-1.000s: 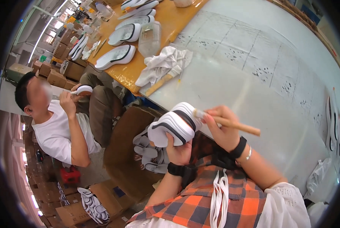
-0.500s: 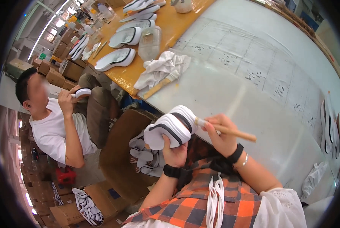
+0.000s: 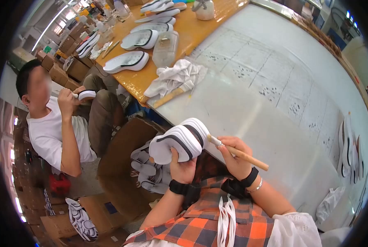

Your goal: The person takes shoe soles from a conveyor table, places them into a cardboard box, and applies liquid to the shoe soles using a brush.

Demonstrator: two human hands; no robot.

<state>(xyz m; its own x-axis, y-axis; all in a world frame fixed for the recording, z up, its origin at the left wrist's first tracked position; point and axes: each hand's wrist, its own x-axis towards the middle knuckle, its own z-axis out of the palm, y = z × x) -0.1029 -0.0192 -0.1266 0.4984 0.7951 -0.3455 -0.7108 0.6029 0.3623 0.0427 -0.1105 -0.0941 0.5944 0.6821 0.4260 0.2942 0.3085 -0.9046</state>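
Observation:
Two white shoe soles (image 3: 171,145) with dark stripes along their thick sidewalls are pressed together in my left hand (image 3: 183,168), thumb across the near one. They are held up off the near edge of the table. A wooden-handled brush (image 3: 252,159) is gripped in my right hand (image 3: 236,158), with its bristle end pointing left. The tip meets the right-hand edge of the farther sole; whether it presses there, I cannot tell. Both wrists wear black bands.
An open carton (image 3: 118,164) of soles stands below my left hand. A seated co-worker (image 3: 54,131) at left works on another sole. On the grey tabletop (image 3: 233,111) lie a crumpled white cloth (image 3: 177,78) and more soles (image 3: 345,148); a plastic jug (image 3: 165,49) stands behind.
The whole view has shifted slightly. My hands keep their grips on the soles and the brush, and the brush tip stays at the farther sole's edge.

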